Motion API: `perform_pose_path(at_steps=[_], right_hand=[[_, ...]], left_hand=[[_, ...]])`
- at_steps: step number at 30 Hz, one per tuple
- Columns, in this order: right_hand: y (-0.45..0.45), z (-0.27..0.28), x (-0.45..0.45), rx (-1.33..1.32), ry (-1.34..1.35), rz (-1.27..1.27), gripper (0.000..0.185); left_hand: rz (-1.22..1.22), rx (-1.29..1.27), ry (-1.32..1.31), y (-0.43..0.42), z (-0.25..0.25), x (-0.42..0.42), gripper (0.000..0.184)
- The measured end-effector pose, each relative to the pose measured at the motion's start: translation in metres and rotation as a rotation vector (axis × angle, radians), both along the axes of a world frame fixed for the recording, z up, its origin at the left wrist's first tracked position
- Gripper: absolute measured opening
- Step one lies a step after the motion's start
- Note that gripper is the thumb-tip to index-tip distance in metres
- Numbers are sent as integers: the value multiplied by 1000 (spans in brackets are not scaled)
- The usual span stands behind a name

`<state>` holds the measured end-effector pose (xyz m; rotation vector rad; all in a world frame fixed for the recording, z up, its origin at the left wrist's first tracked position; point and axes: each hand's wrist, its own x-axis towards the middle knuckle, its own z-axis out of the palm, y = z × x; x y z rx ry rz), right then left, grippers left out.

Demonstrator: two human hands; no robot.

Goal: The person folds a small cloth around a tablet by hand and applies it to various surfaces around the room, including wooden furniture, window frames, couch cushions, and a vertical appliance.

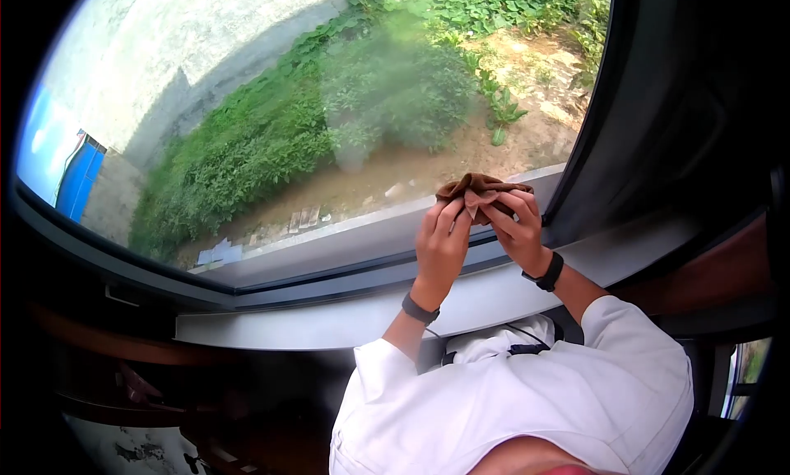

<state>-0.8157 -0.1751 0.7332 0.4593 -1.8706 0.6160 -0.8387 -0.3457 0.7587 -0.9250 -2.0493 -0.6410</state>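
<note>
A crumpled brown cloth (475,184) is bunched up between my two hands, in front of the window pane. My left hand (442,240) grips its left side, with the fingertips pressed into the folds. On the other side, my right hand (518,228) has its fingers closed on the cloth's right part. The hands are close together, above the window sill. Whether the cloth touches the glass (362,146) I cannot tell. Each wrist wears a dark band.
Below the pane runs a dark window frame (271,292), then a pale sill (288,330). A dark upright frame stands right of my hands. Through the glass show green plants (247,162), bare soil and a pale wall (164,47). Dark brown furniture lies at lower left.
</note>
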Motion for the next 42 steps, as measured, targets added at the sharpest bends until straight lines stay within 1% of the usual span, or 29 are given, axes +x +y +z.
perform_pose_path(at_steps=[4, 5, 7, 8, 9, 13, 16, 17, 20, 21, 23, 25, 28, 30, 32, 35, 39, 42], right_hand=[[-30, 4, -14, 56, 13, 104, 36], [-36, 12, -18, 69, 20, 157, 44], [-49, 37, -18, 28, 24, 204, 45], [-50, 50, -18, 21, 31, 231, 46], [-50, 61, -19, 29, 28, 251, 48], [-28, 94, -13, 61, 22, 238, 48], [3, 85, -10, 118, 55, 108, 47], [10, 77, -10, 110, 83, 50, 44], [36, 47, -3, 66, 94, -58, 43], [42, 34, 0, 55, 70, -85, 43], [52, 9, 7, 27, 28, -138, 44], [55, -15, 11, 3, -11, -118, 44], [45, -40, 15, -16, -87, -64, 41], [35, -51, 14, 15, -119, -38, 41], [24, -54, 9, 42, -134, 19, 39], [5, -42, -1, 49, -124, 116, 41], [-9, -13, -7, 24, -96, 177, 47], [0, 17, -5, 47, -87, 181, 48]], left_hand=[[153, 130, 55, -27, 8, 5, 36], [173, 159, 54, -33, 14, 5, 36], [195, 217, 42, -37, 28, 8, 36], [208, 258, 41, -33, 33, 8, 36], [250, 304, 61, -26, 36, 5, 43], [235, 442, 20, 3, 51, 3, 45], [144, 415, 33, 26, 59, 2, 46], [118, 408, 44, 34, 58, 2, 43], [23, 367, 42, 61, 40, 2, 37], [-4, 336, 12, 66, 30, 3, 31], [-42, 289, -28, 75, 15, 8, 29], [-56, 249, -71, 78, 0, 12, 26], [-9, 202, -153, 67, -29, 17, 25], [21, 252, -159, 57, -42, 17, 28], [73, 249, -157, 41, -48, 18, 28], [124, 253, -152, 19, -44, 15, 30], [123, 331, -113, 14, -20, 15, 34], [117, 376, -84, 24, -5, 14, 36]])
